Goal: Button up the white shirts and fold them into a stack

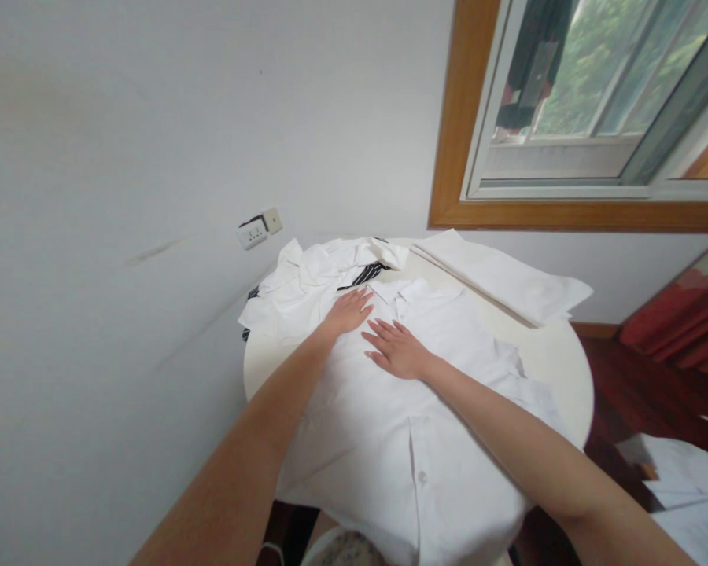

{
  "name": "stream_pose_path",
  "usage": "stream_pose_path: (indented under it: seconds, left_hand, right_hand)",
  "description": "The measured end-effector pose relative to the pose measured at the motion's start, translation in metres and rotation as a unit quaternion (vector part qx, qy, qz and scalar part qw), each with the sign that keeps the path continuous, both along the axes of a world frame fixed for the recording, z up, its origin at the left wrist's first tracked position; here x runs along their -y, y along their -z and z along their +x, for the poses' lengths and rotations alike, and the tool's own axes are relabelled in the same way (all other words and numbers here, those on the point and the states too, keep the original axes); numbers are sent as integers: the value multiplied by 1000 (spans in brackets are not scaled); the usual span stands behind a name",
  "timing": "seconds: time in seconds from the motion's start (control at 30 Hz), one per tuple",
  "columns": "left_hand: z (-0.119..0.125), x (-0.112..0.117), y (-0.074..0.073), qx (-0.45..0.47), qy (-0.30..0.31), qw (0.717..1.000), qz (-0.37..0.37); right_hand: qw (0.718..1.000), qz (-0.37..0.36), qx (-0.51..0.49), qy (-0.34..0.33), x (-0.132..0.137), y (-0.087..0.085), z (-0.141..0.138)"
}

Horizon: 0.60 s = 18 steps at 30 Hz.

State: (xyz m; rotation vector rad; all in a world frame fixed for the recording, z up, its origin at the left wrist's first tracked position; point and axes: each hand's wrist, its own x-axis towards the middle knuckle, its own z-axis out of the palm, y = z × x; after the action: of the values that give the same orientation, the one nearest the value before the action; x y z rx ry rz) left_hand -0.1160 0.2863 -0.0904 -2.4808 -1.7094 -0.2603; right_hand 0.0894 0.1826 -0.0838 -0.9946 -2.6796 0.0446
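A white button-up shirt (407, 440) lies spread flat on a round white table (558, 358), collar toward the wall. My left hand (349, 312) rests flat on the shirt near its collar, fingers stretched out. Beside it, my right hand (396, 347) also lies flat and open on the shirt's chest. Neither hand holds anything.
A crumpled heap of white clothes with a black-striped piece (315, 283) sits at the table's far left. A folded white garment (501, 275) lies at the far right. Behind are a wall socket (258, 228) and a wood-framed window (572, 110). More white cloth (684, 479) lies at lower right.
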Motion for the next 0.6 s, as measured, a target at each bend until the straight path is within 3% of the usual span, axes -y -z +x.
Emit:
stream_pose_path:
  seconds: [0.1, 0.27, 0.43, 0.6]
  left_hand:
    - [2, -2, 1, 3, -37, 999, -10]
    - [3, -1, -1, 2, -38, 999, -20]
    - [0, -1, 1, 28, -21, 999, 2]
    - [-1, -1, 4, 57, -23, 998, 9]
  right_hand:
    - [1000, -18, -8, 2, 1, -3, 0]
    - [997, -44, -56, -35, -8, -13, 10]
    - [988, -71, -120, 71, -34, -19, 41]
    - [983, -95, -128, 86, -51, -16, 71]
